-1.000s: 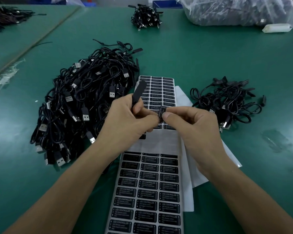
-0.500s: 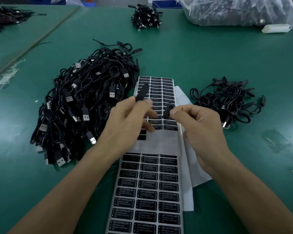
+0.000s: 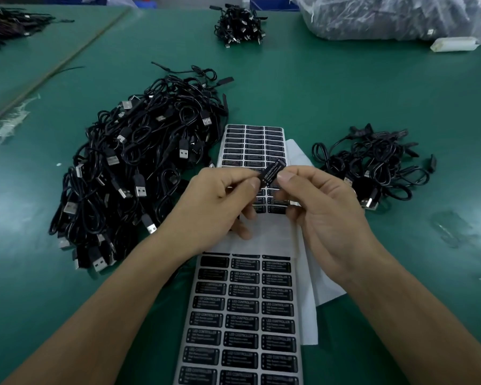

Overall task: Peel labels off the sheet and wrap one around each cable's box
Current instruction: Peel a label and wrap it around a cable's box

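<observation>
Both hands pinch a small black controller box [image 3: 272, 173] between thumb and forefinger, the left hand [image 3: 220, 201] at its lower end and the right hand [image 3: 325, 209] at its upper end. The box is tilted, its face reads LED CONTROLLER, and it is held above the far label sheet [image 3: 250, 143]. A nearer label sheet [image 3: 242, 315] lies between the forearms on the green table [image 3: 317, 93]. A large pile of USB cables [image 3: 139, 168] sits to the left and a smaller cable pile [image 3: 372, 168] to the right.
</observation>
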The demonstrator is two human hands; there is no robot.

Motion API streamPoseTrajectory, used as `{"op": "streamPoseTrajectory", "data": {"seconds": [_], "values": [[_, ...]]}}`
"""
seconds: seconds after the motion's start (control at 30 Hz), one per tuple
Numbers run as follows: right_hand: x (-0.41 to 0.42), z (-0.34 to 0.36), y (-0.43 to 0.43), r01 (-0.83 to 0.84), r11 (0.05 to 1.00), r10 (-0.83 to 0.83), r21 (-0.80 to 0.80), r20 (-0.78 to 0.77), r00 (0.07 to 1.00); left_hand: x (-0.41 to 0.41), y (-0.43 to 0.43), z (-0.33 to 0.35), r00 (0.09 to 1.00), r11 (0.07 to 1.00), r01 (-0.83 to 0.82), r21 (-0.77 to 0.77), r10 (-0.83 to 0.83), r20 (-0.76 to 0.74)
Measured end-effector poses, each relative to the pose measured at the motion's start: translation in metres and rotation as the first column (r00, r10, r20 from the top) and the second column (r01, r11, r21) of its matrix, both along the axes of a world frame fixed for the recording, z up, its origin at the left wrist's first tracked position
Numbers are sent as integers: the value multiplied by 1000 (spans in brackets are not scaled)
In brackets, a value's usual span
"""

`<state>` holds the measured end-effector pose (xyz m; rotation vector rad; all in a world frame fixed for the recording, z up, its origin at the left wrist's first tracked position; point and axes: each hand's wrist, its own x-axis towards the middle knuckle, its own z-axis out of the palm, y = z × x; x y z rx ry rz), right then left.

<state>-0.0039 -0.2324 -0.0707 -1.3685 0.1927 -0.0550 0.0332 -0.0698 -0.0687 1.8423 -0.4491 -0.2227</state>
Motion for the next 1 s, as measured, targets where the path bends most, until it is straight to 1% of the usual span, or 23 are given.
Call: {"op": "streamPoseTrajectory", "data": {"seconds": [0.07,0.17,0.4,0.6,0.83,1.0], "values": [[0,-1,0,10,1000,-10,8,-4,1000,1,-1,-1,998,997,-35,-74,31,-47],[1,-2,0,17,1000,-17,25,-4,1000,3,-1,-4,998,993,-60,-97,57,-40],[2,-2,1,45,999,-44,12,-12,999,3,1,-3,997,987,-25,-156,13,-81],[1,-3,1,59,998,-59,-1,5,998,3,4,0,995,987,37,-156,-51,-91],[-1,-3,4,71,990,-63,-124,71,995,2,3,1,984,977,5,-215,-43,-175],[-1,-4,5,87,978,-66,-192,112,992,3,4,0,979,978,0,-209,-43,-201]]}}
